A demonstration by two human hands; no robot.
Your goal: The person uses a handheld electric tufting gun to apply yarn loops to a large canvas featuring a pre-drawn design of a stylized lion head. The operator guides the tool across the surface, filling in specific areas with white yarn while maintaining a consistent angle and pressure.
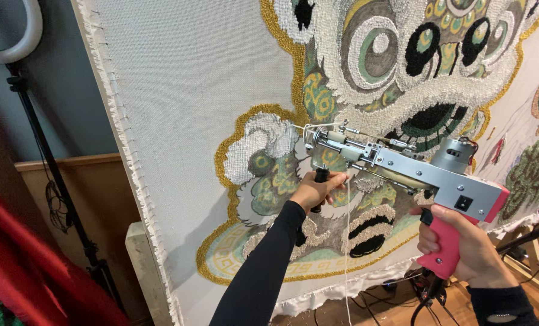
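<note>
A tufting gun [402, 166] with a silver metal body and a pink pistol grip points left at a stretched white cloth [185, 115]. My right hand [459, 244] is closed around the pink grip. My left hand [317, 188] grips the black front handle under the gun's nose. The needle tip touches the cloth beside a white tufted patch [263, 142] outlined in gold. A strand of white yarn [346, 253] hangs down from the gun. The cloth bears a large, partly tufted lion-like mask in white, green, gold and black [402, 60].
A black light stand [52, 181] with a white ring lamp [16, 36] stands at the left against a grey wall. Red fabric [28, 265] fills the lower left corner. Cables [402, 290] lie on the wooden floor below the frame.
</note>
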